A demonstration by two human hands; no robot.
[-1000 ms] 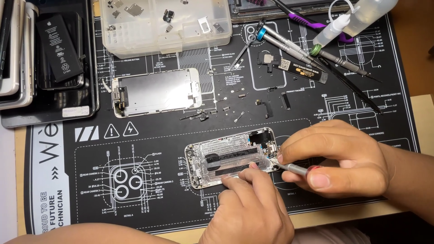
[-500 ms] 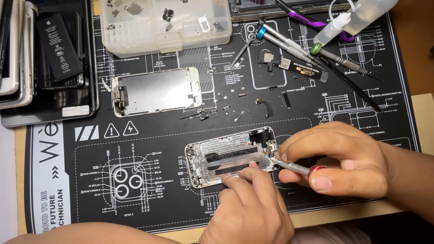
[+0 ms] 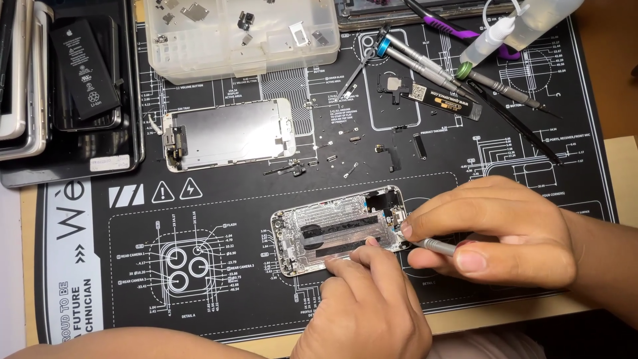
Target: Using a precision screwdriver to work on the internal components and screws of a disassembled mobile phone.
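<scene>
The right hand (image 3: 495,229) pinched a slim metal screwdriver (image 3: 435,246) between thumb and forefinger, its tip set at the right end of an opened phone housing (image 3: 339,231) that lay near the middle of the black repair mat (image 3: 219,292). The left hand (image 3: 362,306) held nothing; its fingertips (image 3: 345,260) pressed flat on the near edge of the housing to pin it. To do this step well, the driver would best have stood square to the screw with light downward pressure, while the left hand kept the housing from sliding; a tilted tip could slip and strip the head, and the loosened screw would need catching, being tiny.

Farther off, to the left, a detached screen assembly (image 3: 229,134) lay face down, with small screws and brackets (image 3: 332,159) scattered between it and the housing. At the far edge stood a clear plastic parts box (image 3: 242,33) holding metal pieces. To the far right lay several precision screwdrivers (image 3: 425,63) with coloured collars, and a clear squeeze bottle (image 3: 515,26) with a white nozzle.

At the far left, a black rectangular battery (image 3: 86,70) bearing a white printed label rested on a stack of phones (image 3: 26,100). The mat carried white line diagrams, two triangular warning signs (image 3: 176,191) left of centre, and a white strip with black lettering along its left edge.
</scene>
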